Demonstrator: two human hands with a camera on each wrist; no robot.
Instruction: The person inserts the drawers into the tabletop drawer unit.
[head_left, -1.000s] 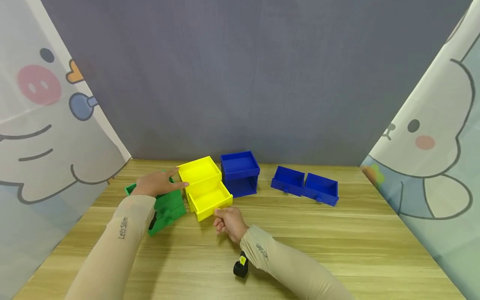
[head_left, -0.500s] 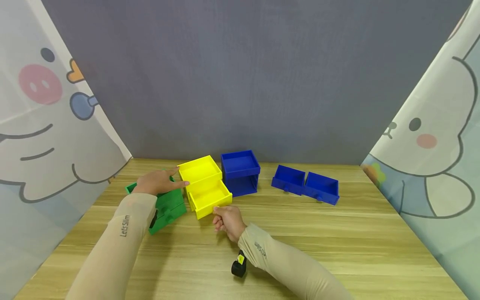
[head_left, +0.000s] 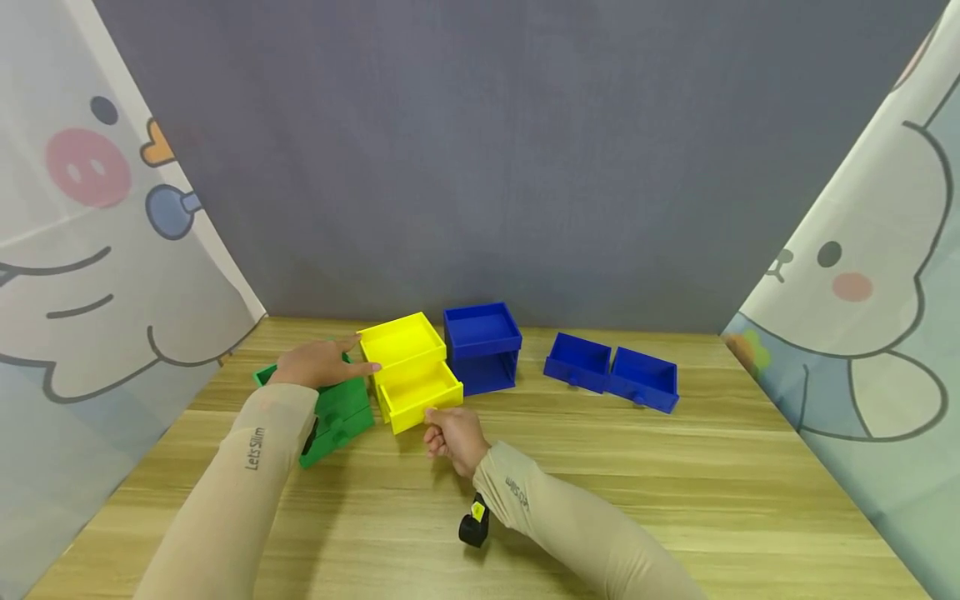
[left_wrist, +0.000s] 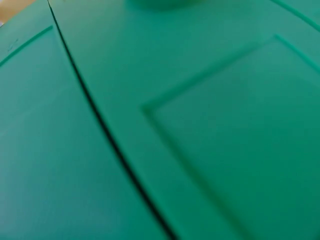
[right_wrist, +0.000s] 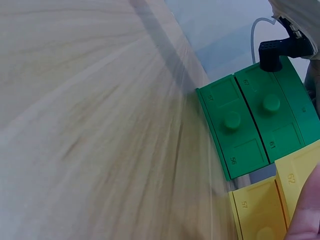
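In the head view, my left hand (head_left: 315, 364) spans the left side of a yellow drawer cabinet (head_left: 401, 339), its index finger and thumb extended to the edge. My right hand (head_left: 457, 439) pinches the front of a partly pulled-out yellow drawer (head_left: 411, 415), thumb on top; the knob is hidden behind the fingers. The right wrist view shows this drawer jutting out above a closed lower yellow drawer (right_wrist: 257, 210). A green drawer cabinet (head_left: 345, 408) stands under my left forearm, both drawers closed, and its front fills the left wrist view.
Right beside the yellow cabinet stands a blue cabinet (head_left: 482, 329) with a hollow front. Two blue drawers (head_left: 577, 367) lie side by side farther right on the wooden table (head_left: 675, 492). A grey backdrop (head_left: 480, 150) rises behind them.
The yellow drawer has slid a little farther into its cabinet, with my right hand moving forward along with it. My left hand keeps its place on the cabinet.
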